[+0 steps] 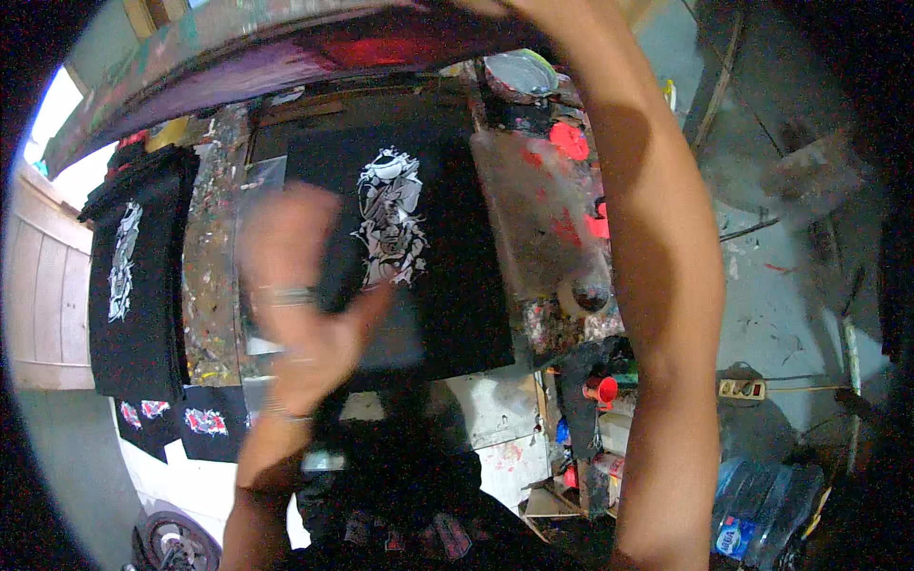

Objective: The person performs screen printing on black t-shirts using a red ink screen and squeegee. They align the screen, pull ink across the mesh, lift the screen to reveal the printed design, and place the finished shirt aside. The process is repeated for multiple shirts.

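So the left hand (309,319) is pretty smeared by blur, but it looks loose: fingers stretched out away from the wearer in one fuzzy bunch, thumb stuck out to the right, nothing visibly gripped. It's over the left part of a black cloth (462,314), with the thumb tip right around the lower-left corner of the print; can't tell if it's actually touching or just above. Right arm goes way up, and the right hand (487,6) is mostly cut off by the top edge, next to the raised paint-stained frame (286,62). Its fingers don't show, so no idea whether they're clenched on it or not. The cloth lies flat in the middle of the work table, its long axis running away from the wearer, near end swung a bit to the right. The white-and-grey print (390,214) is a tall narrow strip lined up roughly the same way, nearer the far end. Off left there's a pile of black cloths (152,324) with a similar print on top, and beyond the cloth on the right sits a tub of pale paint (522,74).
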